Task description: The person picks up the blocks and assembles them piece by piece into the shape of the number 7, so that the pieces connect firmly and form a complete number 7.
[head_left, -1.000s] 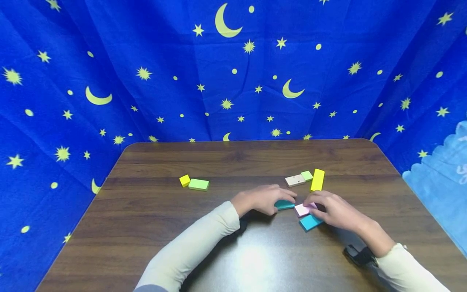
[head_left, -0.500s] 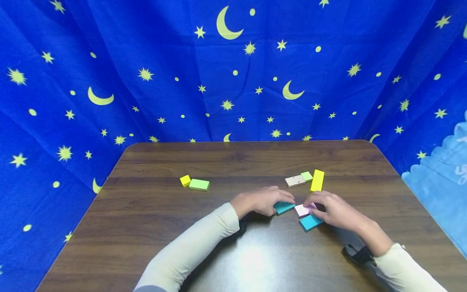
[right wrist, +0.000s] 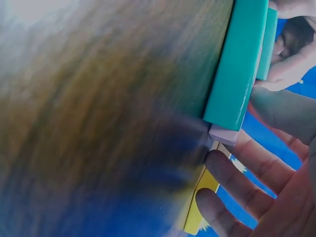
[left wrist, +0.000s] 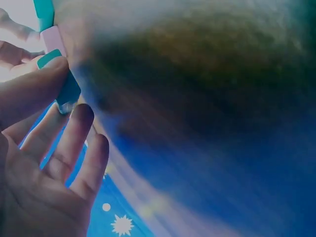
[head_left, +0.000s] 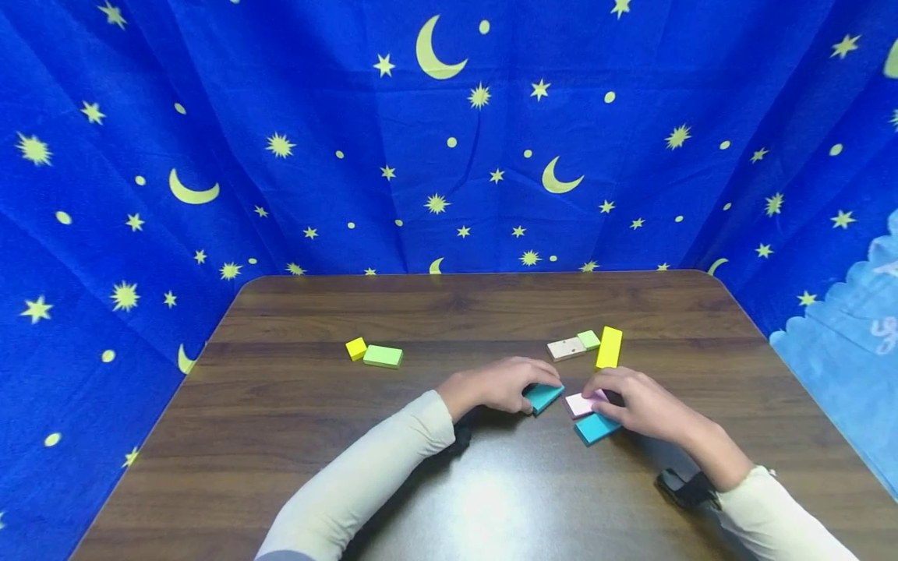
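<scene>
My left hand pinches a flat teal block between thumb and fingers, low over the table. In the left wrist view, the thumb lies on one side of that teal block and fingertips on the other. Just to its right, my right hand grips a pink block, partly covered by its fingers. A blue block lies against the pink one's near side, under the right thumb. The right wrist view shows the blue block large, with only an end of the pink block visible.
Beyond the right hand lie a yellow block, a speckled pale block and a small light-green block. Farther left, a yellow cube sits beside a green block. A blue star-patterned cloth hangs behind the wooden table.
My left hand has shifted slightly left and turned the teal block, so more of its top shows and a gap stands between it and the pink block. The right hand stays nearly still.
</scene>
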### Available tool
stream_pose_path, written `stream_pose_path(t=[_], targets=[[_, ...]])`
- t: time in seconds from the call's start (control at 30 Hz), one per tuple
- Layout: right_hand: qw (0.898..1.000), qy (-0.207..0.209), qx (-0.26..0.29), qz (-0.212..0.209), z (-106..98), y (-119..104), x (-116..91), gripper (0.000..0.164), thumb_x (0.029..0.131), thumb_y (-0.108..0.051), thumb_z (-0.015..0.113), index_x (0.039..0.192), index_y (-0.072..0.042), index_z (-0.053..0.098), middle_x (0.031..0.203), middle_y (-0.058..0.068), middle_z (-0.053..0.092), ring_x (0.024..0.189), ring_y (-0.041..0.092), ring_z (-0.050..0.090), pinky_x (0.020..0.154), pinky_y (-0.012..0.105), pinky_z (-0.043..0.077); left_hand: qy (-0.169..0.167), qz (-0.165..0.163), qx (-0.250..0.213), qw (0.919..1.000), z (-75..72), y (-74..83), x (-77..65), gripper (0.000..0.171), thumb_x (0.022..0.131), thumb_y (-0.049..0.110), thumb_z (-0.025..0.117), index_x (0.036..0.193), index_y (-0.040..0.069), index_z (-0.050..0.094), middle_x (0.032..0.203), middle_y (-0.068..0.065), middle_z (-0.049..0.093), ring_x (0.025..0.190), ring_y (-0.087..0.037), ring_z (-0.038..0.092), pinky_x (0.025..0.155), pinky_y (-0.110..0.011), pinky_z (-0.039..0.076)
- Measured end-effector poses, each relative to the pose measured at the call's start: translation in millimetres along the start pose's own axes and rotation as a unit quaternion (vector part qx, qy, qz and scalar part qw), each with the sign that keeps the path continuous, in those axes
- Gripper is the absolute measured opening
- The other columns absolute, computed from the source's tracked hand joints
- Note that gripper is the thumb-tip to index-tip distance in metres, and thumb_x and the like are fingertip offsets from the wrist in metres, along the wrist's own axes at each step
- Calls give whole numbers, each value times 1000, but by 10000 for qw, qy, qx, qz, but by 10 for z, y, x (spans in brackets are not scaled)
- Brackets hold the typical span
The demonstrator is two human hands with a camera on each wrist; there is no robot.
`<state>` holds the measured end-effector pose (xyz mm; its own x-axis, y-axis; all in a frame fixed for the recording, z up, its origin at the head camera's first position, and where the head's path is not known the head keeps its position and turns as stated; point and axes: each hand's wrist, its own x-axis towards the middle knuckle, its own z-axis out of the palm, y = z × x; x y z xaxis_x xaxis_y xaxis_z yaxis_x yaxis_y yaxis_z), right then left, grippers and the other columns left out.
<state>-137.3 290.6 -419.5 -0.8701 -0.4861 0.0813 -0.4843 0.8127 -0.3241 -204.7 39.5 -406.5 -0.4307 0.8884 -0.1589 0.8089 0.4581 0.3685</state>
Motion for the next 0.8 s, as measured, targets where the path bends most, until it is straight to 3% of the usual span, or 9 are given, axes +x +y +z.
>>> stream_pose_path(t=[0.27,0.5,0.8], targets=[[9998,143,-98,-31,31,3,28,15,88,-15,74,102,-18,74,101,-4,73,95,16,67,84,41,58,328,-67,-209,9992,-101,19,-122,58,89,11,72,143,16,54,152,0,49,134,-15,51,112,-26,41],[9989,326,-143,-299,26,8,61,18,85,-9,76,101,-16,74,99,-4,74,93,17,68,82,40,58,431,-56,-208,9988,-188,53,-238,55,89,11,73,141,16,56,148,1,52,117,-11,58,98,-19,47],[9999,18,95,-115,-24,30,73,19,87,-7,73,103,-16,73,103,-2,74,98,21,69,86,44,57,512,-131,-287,9982,-256,28,-454,55,89,12,73,142,14,56,146,-1,52,111,-10,64,94,-17,50]])
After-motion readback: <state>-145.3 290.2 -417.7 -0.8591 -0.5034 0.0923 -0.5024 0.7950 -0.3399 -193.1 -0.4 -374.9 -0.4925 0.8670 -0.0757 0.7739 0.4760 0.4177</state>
